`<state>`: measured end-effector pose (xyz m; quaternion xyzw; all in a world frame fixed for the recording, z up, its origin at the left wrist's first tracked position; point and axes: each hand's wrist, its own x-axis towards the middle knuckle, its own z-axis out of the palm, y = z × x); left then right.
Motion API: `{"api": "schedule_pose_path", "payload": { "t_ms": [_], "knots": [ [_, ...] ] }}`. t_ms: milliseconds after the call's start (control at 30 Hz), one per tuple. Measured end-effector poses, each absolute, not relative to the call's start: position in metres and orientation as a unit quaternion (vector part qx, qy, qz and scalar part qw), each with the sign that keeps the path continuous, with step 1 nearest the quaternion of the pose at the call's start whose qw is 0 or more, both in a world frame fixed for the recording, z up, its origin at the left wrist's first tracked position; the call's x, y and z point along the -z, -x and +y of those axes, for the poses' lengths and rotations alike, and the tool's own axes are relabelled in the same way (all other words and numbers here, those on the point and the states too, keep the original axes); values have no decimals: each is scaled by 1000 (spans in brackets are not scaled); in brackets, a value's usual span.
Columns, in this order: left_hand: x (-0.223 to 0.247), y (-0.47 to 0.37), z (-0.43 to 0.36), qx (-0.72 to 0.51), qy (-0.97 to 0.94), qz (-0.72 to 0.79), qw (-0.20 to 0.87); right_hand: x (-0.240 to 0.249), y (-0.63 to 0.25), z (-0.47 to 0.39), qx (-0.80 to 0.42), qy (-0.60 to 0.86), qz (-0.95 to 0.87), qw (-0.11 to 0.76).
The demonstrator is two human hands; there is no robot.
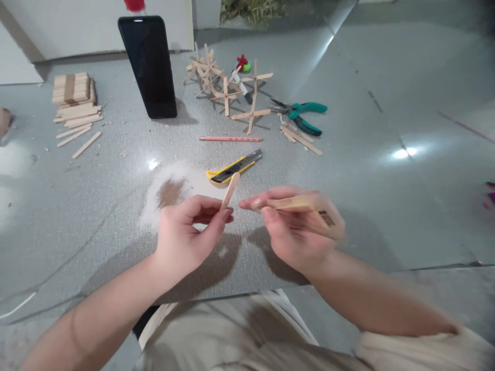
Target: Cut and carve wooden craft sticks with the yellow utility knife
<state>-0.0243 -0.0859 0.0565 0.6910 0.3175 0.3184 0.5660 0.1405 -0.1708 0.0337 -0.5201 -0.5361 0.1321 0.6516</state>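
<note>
My left hand pinches a wooden craft stick between thumb and fingers, its rounded end pointing up and away. Close by on the right, my right hand grips a folded tan piece of what looks like sandpaper, with black print on it; motion blurs it. A small gap separates the stick from the right fingertips. Beyond the hands lies a yellow and black utility knife, with a pink pencil behind it. Brown dust sits within a pale powdery patch beside my left hand.
Several joined-stick crosses stand at the back centre. Teal-handled pliers lie over loose stick pieces. A black phone stands upright, left of centre. Bundled sticks and loose sticks lie farther left.
</note>
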Motion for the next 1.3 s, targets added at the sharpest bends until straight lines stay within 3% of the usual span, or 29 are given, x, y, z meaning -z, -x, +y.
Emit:
{"api": "schedule_pose_path", "payload": {
  "t_ms": [167,500,600,767,1000,1300],
  "knots": [
    [-46,21,-86,-264,-595,302,696,-32,-139,-170,-184,498,-560,636],
    [-40,16,-78,-246,-481,204,817,-33,-141,-155,-410,415,-358,729],
    [-36,15,-77,-258,-503,188,803,-32,-140,-153,-431,398,-350,730],
    [-35,16,-80,-250,-626,187,715,-31,-140,-160,-326,437,-445,710],
    [-39,14,-85,-270,-566,246,739,-37,-143,-171,-138,538,-583,593],
    [-46,12,-93,-274,-545,250,752,-38,-142,-170,-75,543,-608,575]
  ]
}}
